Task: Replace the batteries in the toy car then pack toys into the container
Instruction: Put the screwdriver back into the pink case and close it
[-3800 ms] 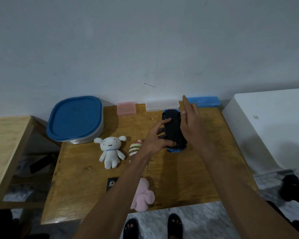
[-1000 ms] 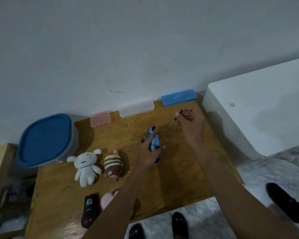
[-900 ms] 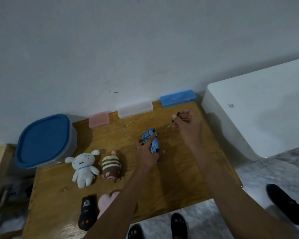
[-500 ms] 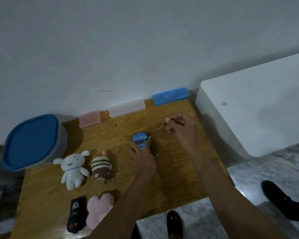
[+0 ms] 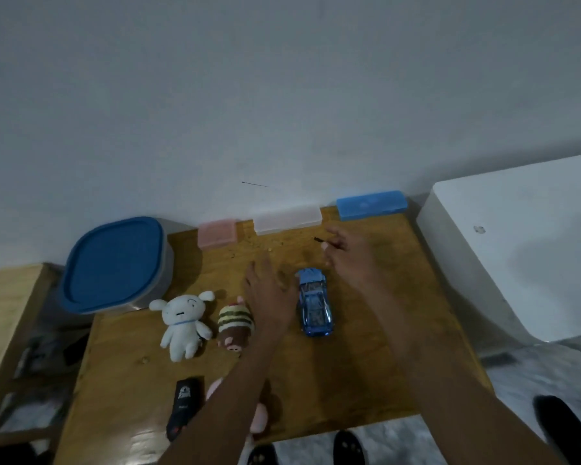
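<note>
Here the left hand (image 5: 269, 297) hovers flat over the table (image 5: 359, 374), fingers straight and apart, holding nothing, just left of the car (image 5: 313, 305). The right hand (image 5: 348, 260) hangs beyond the car's far end, fingers curled, pinching a thin dark tool (image 5: 320, 240); only the tool's tip shows, blurred, the rest hidden in the hand. The car stands on its wheels near the table's middle, lengthwise away from the person, untouched.

Left of the car, past the left hand, lies a striped plush (image 5: 234, 325), its right edge hidden by the wrist, then a white plush (image 5: 183, 322). Nearer than the car, a pink plush (image 5: 259, 417) is mostly covered by the left forearm, and a black remote (image 5: 185, 409) lies beside it, its print unreadable. Far left of the car sits the container (image 5: 114, 265), its blue lid on, overhanging the table's corner. Beyond the car, against the wall, lie a pink box (image 5: 216, 233), a clear box (image 5: 287, 219) and a blue box (image 5: 371, 204). Right of the car stands a white appliance (image 5: 517, 243), cut off by the frame.
</note>
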